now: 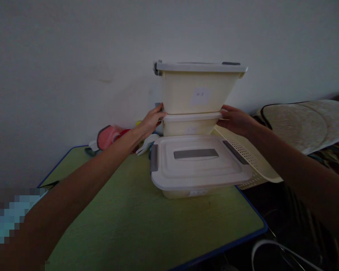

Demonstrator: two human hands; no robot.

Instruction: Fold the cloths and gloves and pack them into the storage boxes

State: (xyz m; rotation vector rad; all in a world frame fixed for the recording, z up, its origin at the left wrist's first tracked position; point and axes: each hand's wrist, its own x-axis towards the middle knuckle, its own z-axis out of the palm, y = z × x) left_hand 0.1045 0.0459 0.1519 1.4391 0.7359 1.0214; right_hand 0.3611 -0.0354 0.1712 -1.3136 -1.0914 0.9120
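Green table [115, 218]: left hand [153, 119], right hand [235, 119] grasp middle box [190, 126]; top box [196, 92] on it, front box [200, 169] blocking near side, basket [247, 154] beside.

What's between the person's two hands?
In the head view, the lower box, with the upper box resting on it, lies between the left hand and right hand.

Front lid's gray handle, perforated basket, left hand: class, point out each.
Gray handle [196, 153]: head view, its middle.
Perforated basket [243, 149]: head view, holed wall.
Left hand [151, 120]: head view, back of hand.
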